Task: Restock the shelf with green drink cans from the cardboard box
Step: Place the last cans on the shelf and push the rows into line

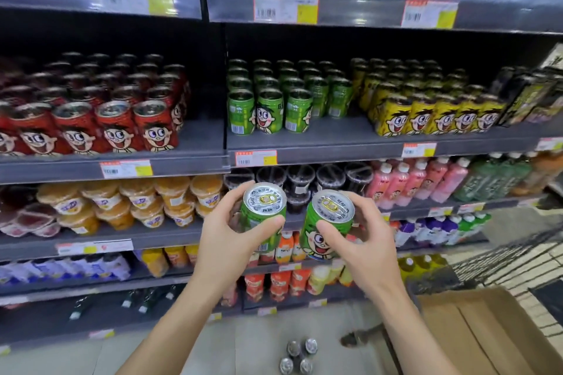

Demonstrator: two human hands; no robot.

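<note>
i hold one green can in each hand, below the front edge of the green row's shelf (335, 143). my left hand (231, 240) wraps its thumb and fingers round the left green can (264, 210), and my right hand (362, 240) clamps the right green can (330, 222) the same way. the two cans sit side by side, a little apart, tops tilted toward me. each silver lid has a gold pull tab and a ring of small print too fine for me to read. the right can shows a cartoon face with big round eyes and an open mouth.

on that shelf the green cans (271, 106) stand in rows with the same cartoon face, barcodes on the two flanking front cans. to the right of them stand yellow cans (426, 113) with the face, and left of the divider red cans (91, 128) with it too. orange-and-white price tags (256, 158) with barcodes hang on the shelf edges; their text is blurred.

below the green row's shelf are dark lidded cups (301, 176), orange fruit cups (137, 201), pink bottles (414, 179) and green bottles (493, 176). lower still, small orange bottles (285, 248) read "nfc".

beneath it all, on the pale floor (237, 344), four silver-topped cans (300, 356) stand clustered, and the cardboard box (475, 335) lies at lower right, flaps open.
</note>
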